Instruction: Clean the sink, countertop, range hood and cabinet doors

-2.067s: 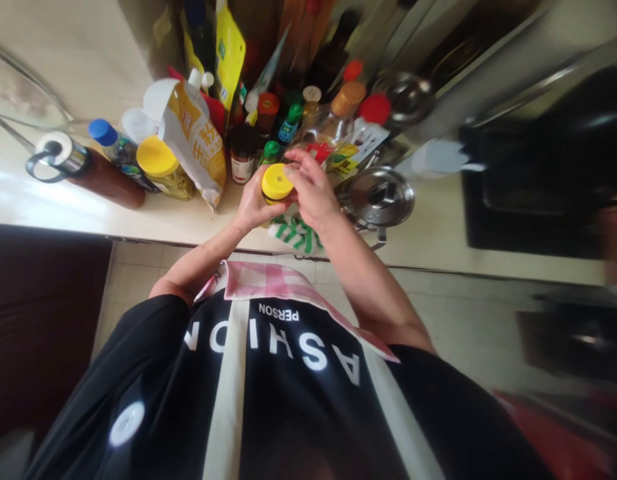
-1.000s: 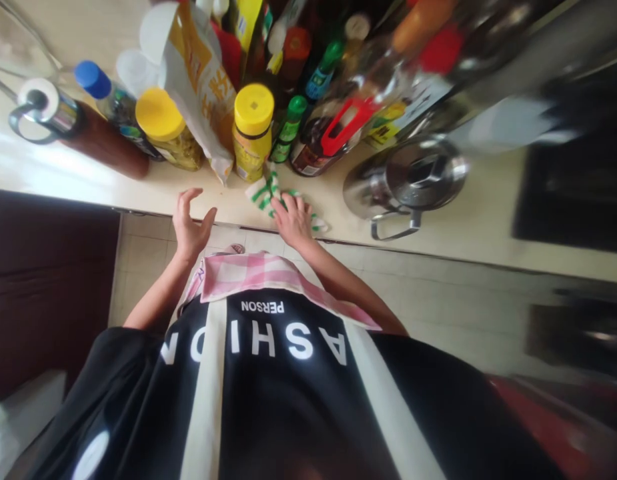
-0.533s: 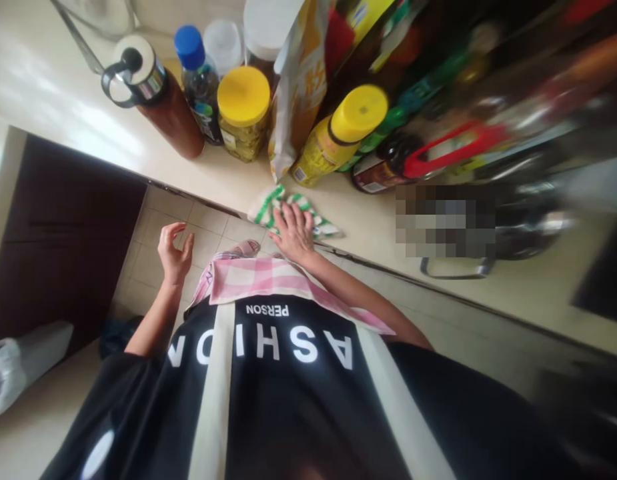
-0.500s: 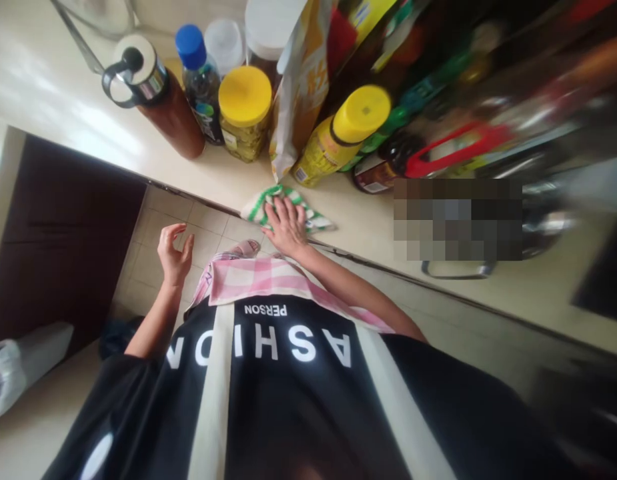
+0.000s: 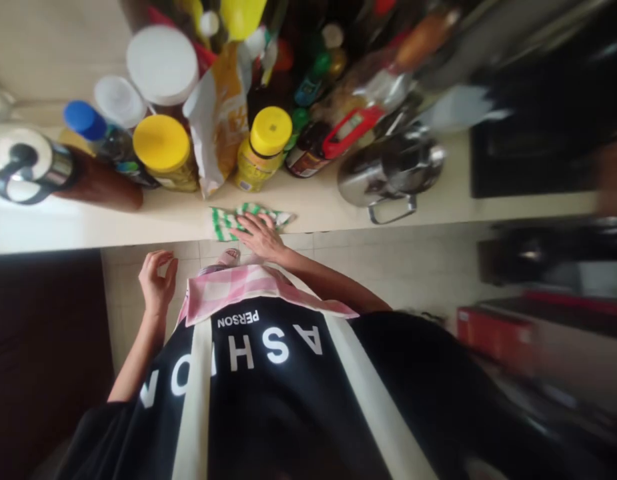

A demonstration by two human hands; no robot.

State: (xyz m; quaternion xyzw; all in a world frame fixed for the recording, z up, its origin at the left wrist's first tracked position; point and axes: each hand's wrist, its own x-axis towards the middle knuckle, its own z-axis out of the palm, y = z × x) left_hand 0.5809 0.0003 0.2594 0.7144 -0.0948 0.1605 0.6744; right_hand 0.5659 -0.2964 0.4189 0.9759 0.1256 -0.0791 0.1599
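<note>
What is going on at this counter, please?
The person's right hand rests spread on a green-and-white striped cloth near the front edge of a cream-coloured kitchen counter. The left hand is loosely curled off the counter's edge, with nothing visible in it. Behind the cloth stands a yellow-capped yellow bottle; a shiny metal pot is further right.

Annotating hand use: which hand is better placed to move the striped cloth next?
Likely the right hand: it rests on the striped cloth; the left hand hangs short of the counter.
</note>
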